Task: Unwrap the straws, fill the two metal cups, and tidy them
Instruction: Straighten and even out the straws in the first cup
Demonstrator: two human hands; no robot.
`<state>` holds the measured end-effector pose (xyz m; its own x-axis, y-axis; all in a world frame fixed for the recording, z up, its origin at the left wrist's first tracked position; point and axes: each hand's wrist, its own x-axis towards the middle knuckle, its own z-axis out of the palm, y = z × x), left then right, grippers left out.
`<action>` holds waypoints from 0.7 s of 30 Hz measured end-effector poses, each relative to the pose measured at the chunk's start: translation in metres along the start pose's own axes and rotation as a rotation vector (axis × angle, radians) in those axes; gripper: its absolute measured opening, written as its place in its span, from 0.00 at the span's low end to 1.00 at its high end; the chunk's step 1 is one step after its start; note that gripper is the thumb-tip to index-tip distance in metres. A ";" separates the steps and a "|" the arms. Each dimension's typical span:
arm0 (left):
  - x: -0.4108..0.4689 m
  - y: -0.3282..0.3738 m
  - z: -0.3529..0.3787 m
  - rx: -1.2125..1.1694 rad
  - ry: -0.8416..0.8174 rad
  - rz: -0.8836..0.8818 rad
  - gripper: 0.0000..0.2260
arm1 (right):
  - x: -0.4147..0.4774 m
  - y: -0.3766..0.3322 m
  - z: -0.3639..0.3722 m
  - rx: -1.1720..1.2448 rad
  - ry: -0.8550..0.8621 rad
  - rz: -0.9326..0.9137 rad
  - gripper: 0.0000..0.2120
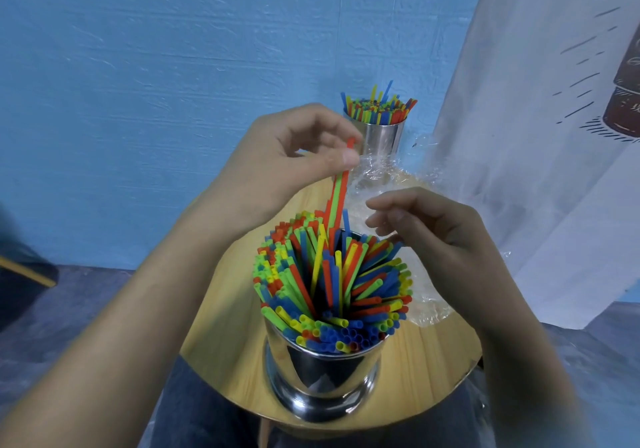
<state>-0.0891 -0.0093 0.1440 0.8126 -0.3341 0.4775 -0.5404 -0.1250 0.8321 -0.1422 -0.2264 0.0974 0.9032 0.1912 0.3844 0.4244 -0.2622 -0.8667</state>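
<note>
Near cup (pixel 322 378): stands at the near edge of the table (pixel 225 337), packed with coloured straws (pixel 332 285) that splay unevenly.
Left hand (pixel 294 157): thumb and forefinger pinch two raised straws (pixel 337 191), one red, one green, their lower ends among the rest.
Right hand (pixel 433 226): hovers just beside the bundle, fingers loosely curled, holding nothing.
Far cup (pixel 382 138): at the far edge, also filled, a few straws standing taller.
Plastic wrap (pixel 377 177): crumpled between the cups and toward the right edge.
Progress: unwrapping and filling look done; levelling the straws and clearing the wrap seem left.

Left hand (pixel 294 157) pinching red and green straws (pixel 337 188) above full near cup (pixel 322 371), right hand (pixel 433 229) relaxed beside
</note>
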 end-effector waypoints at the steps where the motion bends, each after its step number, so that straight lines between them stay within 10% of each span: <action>1: 0.001 0.002 0.000 -0.028 0.038 0.018 0.06 | 0.000 0.000 0.000 -0.003 -0.002 0.000 0.13; 11: 0.002 0.000 -0.011 -0.346 0.555 0.034 0.05 | -0.002 -0.001 0.002 -0.007 -0.011 0.005 0.10; 21: -0.014 -0.019 -0.007 -0.415 0.611 -0.140 0.04 | -0.002 -0.003 0.000 0.221 0.171 -0.037 0.10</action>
<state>-0.0890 0.0042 0.1236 0.9095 0.2526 0.3302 -0.3946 0.2748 0.8768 -0.1453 -0.2256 0.0996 0.8932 0.0291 0.4487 0.4495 -0.0414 -0.8923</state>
